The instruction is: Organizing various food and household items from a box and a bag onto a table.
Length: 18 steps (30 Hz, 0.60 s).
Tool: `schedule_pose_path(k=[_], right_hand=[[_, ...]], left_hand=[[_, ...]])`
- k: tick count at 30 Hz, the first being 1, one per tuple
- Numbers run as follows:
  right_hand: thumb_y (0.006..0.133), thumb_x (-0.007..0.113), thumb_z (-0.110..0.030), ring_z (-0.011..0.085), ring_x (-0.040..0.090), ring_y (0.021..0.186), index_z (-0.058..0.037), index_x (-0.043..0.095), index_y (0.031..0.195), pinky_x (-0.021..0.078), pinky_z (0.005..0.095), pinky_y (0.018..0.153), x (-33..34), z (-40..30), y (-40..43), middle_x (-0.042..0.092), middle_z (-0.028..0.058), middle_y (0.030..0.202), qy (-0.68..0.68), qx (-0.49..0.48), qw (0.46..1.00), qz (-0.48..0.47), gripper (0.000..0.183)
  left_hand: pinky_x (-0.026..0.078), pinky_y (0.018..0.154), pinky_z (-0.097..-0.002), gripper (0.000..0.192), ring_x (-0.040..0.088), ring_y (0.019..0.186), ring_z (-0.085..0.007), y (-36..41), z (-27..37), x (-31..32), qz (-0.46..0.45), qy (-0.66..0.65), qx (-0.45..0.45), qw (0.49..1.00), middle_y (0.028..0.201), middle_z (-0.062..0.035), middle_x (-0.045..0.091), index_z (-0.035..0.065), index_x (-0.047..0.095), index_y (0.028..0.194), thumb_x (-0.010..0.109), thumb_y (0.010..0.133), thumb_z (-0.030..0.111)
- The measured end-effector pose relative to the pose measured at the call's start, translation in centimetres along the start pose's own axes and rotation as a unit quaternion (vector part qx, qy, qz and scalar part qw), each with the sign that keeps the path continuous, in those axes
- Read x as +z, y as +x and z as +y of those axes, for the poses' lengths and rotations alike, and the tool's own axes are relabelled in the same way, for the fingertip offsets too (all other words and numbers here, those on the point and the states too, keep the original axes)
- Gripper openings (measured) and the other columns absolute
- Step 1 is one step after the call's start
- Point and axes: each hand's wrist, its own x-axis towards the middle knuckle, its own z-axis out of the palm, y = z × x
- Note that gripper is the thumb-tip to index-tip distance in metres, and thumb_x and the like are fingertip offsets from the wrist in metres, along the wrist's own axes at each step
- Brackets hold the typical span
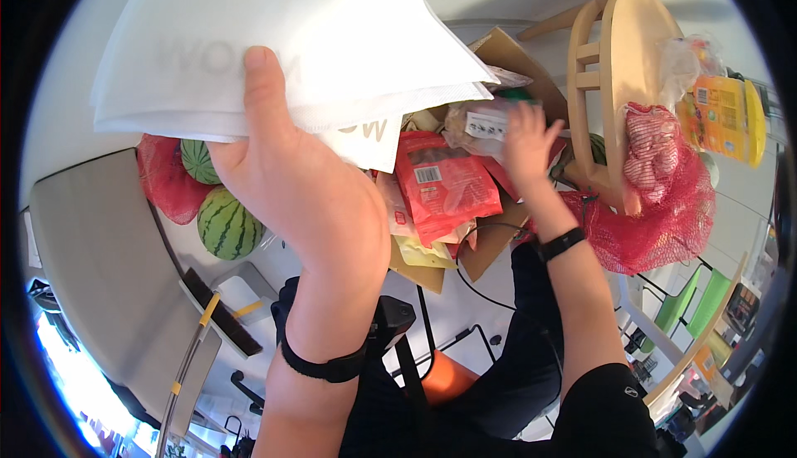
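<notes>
My left hand (pixel 292 153) grips a stack of white non-woven fabric bags (pixel 348 41) by the edge, thumb on top; faint lettering shows through them. My right hand (pixel 528 146), slightly blurred, reaches over an open cardboard box (pixel 495 243) with its fingers spread. Close beside its fingers is a clear plastic packet (pixel 482 120) with a white label; I cannot tell whether they touch. A red food pouch (pixel 445 181) with a barcode lies on top of the box's contents. Below it a yellow packet (pixel 426 252) shows. The raised bags hide the box's far left part.
A wooden stool (pixel 641 53) stands at right, with garlic in a red net bag (pixel 654 153) and a yellow package (pixel 722 115) by it. At left are watermelons (pixel 230 224), a grey partition (pixel 99 221) and a broom (pixel 218 311). A black cable (pixel 467 277) loops before the box.
</notes>
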Motion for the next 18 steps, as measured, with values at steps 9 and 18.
schedule_pose_path(k=[9,18], right_hand=[[0.084,0.045,-0.023,0.0287,0.037,0.125,-0.0091,0.055,0.118,0.0083,0.0702,0.101,8.1,-16.2,-4.1,0.056,0.0034,0.118,0.138,-0.281,0.946,-0.089,0.038],[0.090,0.043,-0.030,0.0337,0.030,0.127,-0.0184,0.057,0.122,0.0259,0.0660,0.091,8.9,-7.8,-2.1,0.045,0.0013,0.129,-0.149,-0.210,0.906,-0.337,0.037]], left_hand=[[0.048,0.081,-0.0319,0.032,0.057,0.094,-0.0190,-0.3,-0.4,0.6,-0.015,0.008,0.008,1.000,0.105,-0.0100,0.056,-0.0016,0.052,0.111,0.059,0.085,0.016],[0.051,0.080,-0.0352,0.033,0.057,0.096,-0.0219,1.4,0.4,-1.3,0.007,0.031,0.004,0.999,0.107,-0.0129,0.054,-0.0024,0.049,0.110,0.059,0.085,0.016]])
